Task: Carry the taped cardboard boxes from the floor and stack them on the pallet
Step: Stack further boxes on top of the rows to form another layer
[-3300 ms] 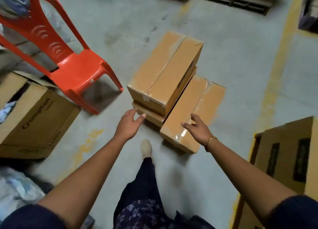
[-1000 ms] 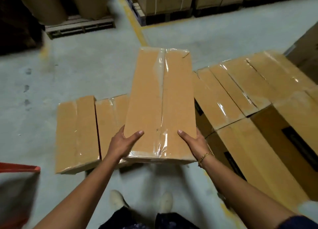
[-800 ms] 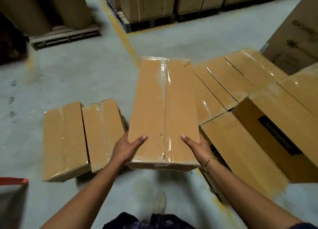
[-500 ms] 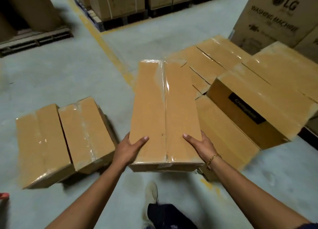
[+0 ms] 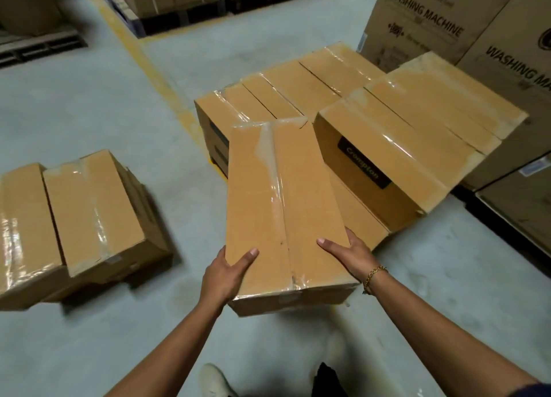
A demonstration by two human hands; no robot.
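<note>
Two tiers of taped boxes [image 5: 298,92] were seen stacked from twelve to two o'clock, with the pallet beneath them almost wholly hidden. A Crompton box [image 5: 396,158] formed the upper tier at two o'clock, and bare lower-tier tops showed just beside it at one o'clock. More taped boxes [image 5: 77,217] lay on the floor at nine o'clock.

The carried box [image 5: 280,205] was held in the air at the centre, its far end overlapping the stack's near edge, with the taped seam uppermost. It was judged that it should be lowered flat onto the free lower-tier spot, squared against the Crompton box and slid home rather than dropped, so that no edge overhung.

Its long axis ran from six towards twelve o'clock, leaning slightly to eleven, with the far end pointed at the stack.

The left hand [image 5: 222,277] was clamped on the near left corner and the right hand [image 5: 350,255] on the near right corner. Each thumb was laid on top; the fingers underneath were hidden.
</note>
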